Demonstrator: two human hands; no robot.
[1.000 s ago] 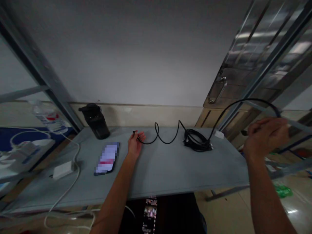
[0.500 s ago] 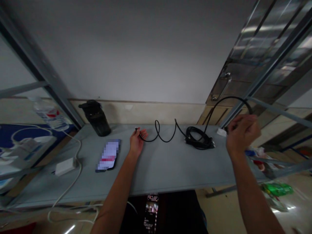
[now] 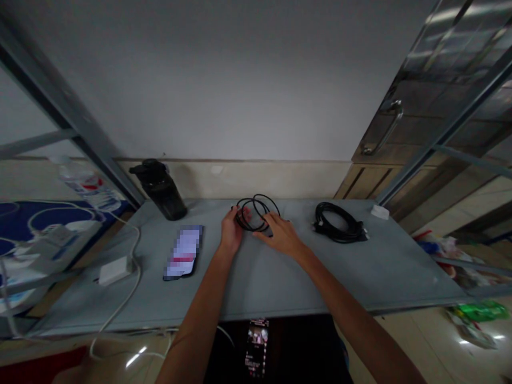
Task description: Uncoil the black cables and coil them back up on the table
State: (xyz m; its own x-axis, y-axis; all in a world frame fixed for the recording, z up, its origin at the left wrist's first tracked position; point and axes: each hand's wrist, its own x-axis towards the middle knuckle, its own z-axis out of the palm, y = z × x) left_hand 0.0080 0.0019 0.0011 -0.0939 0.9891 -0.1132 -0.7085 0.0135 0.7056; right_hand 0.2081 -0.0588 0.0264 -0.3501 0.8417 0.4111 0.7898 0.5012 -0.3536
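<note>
A thin black cable (image 3: 256,209) is gathered into small loops near the back middle of the grey table (image 3: 280,277). My left hand (image 3: 232,230) pinches the loops on their left side. My right hand (image 3: 281,233) is closed on the same cable from the right, fingers over its near edge. Both hands rest low on the table top, close together.
A bundled black cable coil (image 3: 339,223) lies to the right, a small white block (image 3: 380,212) beyond it. A phone (image 3: 184,253) lies left of my hands, a black bottle (image 3: 160,189) behind it. A white charger (image 3: 114,270) with its cord sits far left. Metal frame posts flank both sides.
My right hand swung in from high on the right to meet the left hand. The long stretched cable is now coiled into small loops between both hands.
</note>
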